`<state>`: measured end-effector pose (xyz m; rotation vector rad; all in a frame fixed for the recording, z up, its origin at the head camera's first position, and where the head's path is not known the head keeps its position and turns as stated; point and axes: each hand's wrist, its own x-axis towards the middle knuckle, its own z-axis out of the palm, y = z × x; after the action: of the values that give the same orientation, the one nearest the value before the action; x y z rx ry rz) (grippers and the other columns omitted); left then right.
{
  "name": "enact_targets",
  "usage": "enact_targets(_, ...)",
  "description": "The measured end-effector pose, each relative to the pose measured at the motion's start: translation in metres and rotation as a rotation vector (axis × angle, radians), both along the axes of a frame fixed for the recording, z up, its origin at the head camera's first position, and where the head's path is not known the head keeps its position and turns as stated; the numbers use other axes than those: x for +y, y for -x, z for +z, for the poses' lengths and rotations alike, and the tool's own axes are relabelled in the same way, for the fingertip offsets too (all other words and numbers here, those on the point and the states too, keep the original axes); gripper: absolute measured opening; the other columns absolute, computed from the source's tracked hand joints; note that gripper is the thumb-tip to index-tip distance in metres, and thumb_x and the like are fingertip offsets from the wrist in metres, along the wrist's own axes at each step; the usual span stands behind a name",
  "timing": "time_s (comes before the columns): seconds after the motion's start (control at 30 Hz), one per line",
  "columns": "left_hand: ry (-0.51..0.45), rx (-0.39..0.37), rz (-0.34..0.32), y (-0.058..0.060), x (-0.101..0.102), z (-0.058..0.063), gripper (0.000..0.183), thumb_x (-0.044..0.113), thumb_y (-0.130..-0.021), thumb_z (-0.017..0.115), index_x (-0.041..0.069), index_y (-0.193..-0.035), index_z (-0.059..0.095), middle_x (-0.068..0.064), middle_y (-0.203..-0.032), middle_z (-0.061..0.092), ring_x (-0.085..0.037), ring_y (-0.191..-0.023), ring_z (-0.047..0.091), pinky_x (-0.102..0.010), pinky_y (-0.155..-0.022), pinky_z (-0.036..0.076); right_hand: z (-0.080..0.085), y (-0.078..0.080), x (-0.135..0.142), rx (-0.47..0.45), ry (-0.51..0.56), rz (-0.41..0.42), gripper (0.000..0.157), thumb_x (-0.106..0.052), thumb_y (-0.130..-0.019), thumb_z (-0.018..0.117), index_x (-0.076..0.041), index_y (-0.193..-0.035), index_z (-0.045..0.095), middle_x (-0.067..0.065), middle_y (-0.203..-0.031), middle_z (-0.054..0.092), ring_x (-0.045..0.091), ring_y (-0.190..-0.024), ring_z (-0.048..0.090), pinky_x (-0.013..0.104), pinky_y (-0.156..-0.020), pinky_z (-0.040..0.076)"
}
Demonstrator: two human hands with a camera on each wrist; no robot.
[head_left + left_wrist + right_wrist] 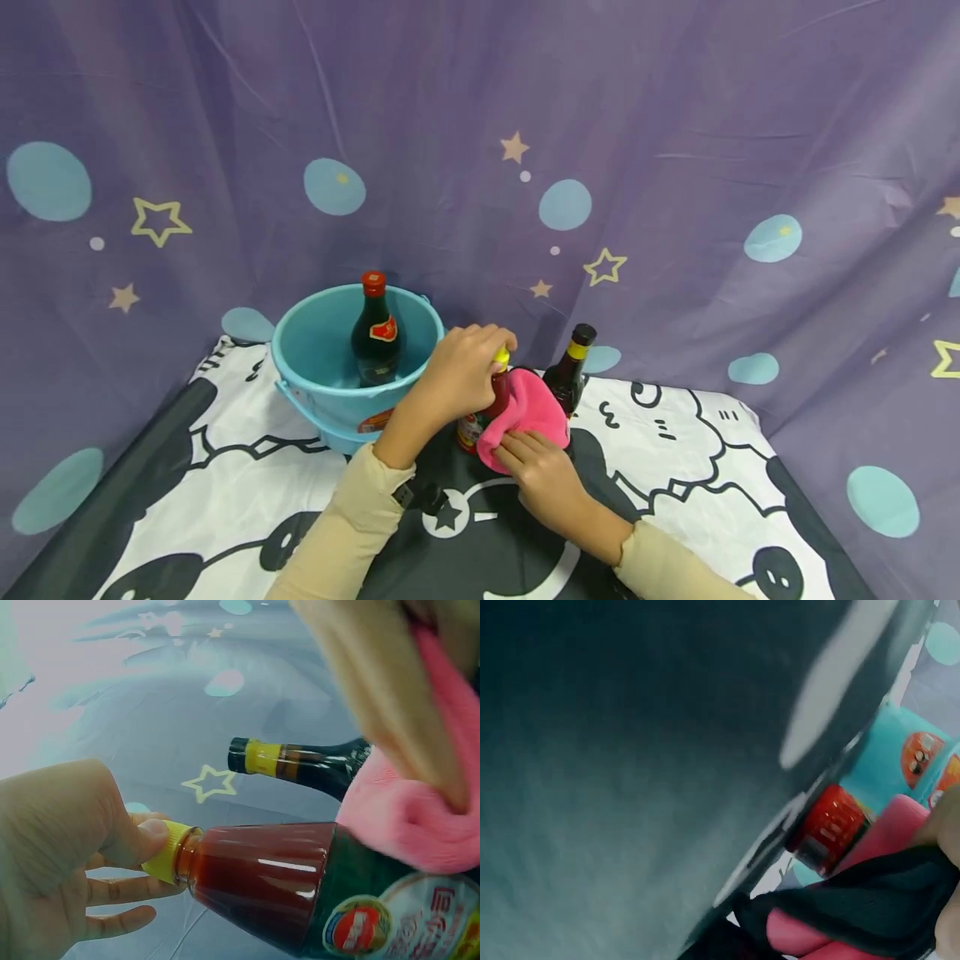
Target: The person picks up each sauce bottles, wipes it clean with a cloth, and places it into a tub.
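My left hand pinches the ribbed yellow cap of a sauce bottle between thumb and fingers. Red-brown sauce shows through its clear neck, above a green label with a round emblem. In the right wrist view the red lower part of the bottle shows near the bucket. My right hand holds a fluffy pink cloth against the bottle's side, covering part of the label. Just behind the cloth stands a dark bottle with a black cap and yellow neck band.
To the left stands a light blue bucket with a handle. Inside it is a dark green bottle with a red cap. A black and white cartoon cloth covers the table, and a purple curtain hangs behind.
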<state>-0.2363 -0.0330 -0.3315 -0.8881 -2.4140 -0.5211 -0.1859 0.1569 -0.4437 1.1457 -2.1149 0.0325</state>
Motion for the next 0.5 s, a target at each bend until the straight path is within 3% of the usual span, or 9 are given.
enact_targets(0.1,0.03,0.009,0.012,-0.006,-0.001,0.001,0.035,0.002,-0.075,0.079,0.009,-0.107,0.069,-0.004,-0.095,0.07,-0.025,-0.088,0.066,-0.042,-0.083,0.054,-0.002,-0.005,-0.002,-0.093,-0.09,-0.029,0.036,0.008,-0.071,0.069,-0.008,-0.102,0.077,0.003,-0.099,0.077,0.016,-0.094,0.072,0.033,-0.088,0.058)
enact_targets(0.33,0.189,0.035,-0.017,-0.002,-0.007,0.011,0.026,0.011,-0.086,0.076,0.01,-0.111,0.067,-0.004,-0.097,0.07,-0.024,-0.086,0.066,-0.04,-0.076,0.054,0.005,-0.006,-0.005,-0.315,-0.329,-0.091,0.036,0.005,-0.074,0.076,-0.015,-0.103,0.077,-0.004,-0.105,0.077,0.01,-0.097,0.073,0.03,-0.084,0.058)
enact_targets(0.5,0.42,0.051,-0.048,0.002,-0.013,0.026,0.022,0.02,-0.098,0.067,0.011,-0.118,0.065,-0.005,-0.107,0.068,-0.024,-0.096,0.064,-0.04,-0.081,0.054,0.016,-0.007,0.002,-0.444,-0.322,-0.066,0.043,0.013,-0.075,0.071,-0.015,-0.107,0.079,-0.003,-0.107,0.078,0.012,-0.1,0.073,0.03,-0.084,0.059)
